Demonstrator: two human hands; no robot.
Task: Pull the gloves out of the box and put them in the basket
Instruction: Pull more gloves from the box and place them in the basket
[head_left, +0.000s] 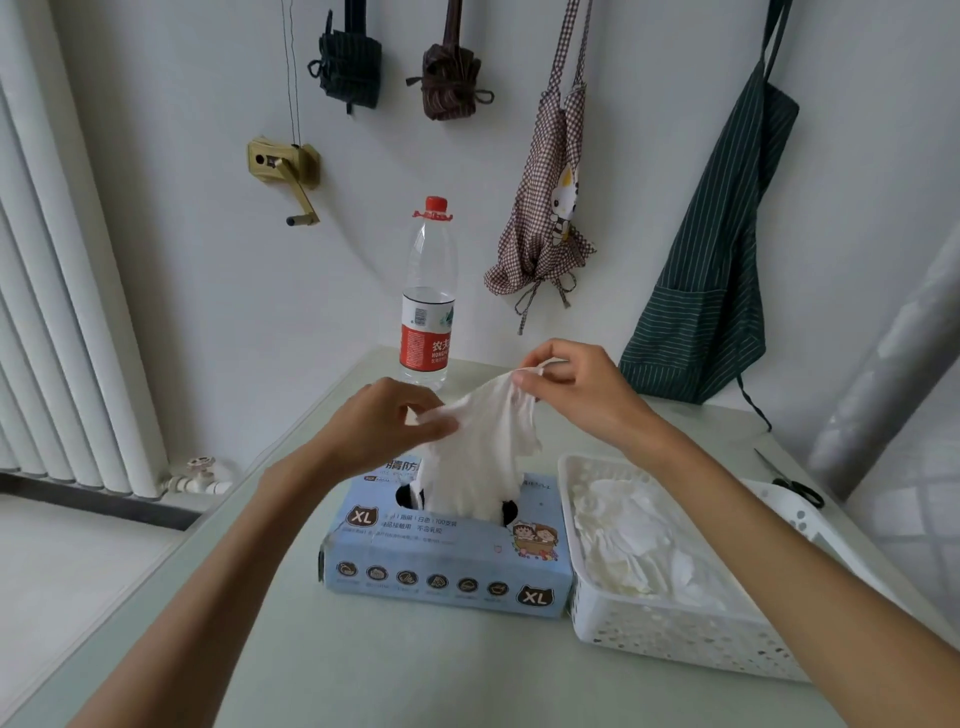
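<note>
A light-blue glove box (441, 566) marked XL lies on the pale green table, its top slot open. White gloves (480, 452) rise out of the slot in a bunch. My left hand (387, 421) pinches the bunch's left edge above the box. My right hand (576, 387) pinches its top corner, higher and to the right. A white perforated basket (670, 631) stands right of the box, touching it, and holds several crumpled white gloves (639, 540). My right forearm crosses over the basket.
A clear water bottle (428, 296) with a red cap and label stands behind the box near the table's back edge. Black scissors (795, 486) lie behind the basket at the right. Aprons hang on the wall behind; a radiator stands at the left.
</note>
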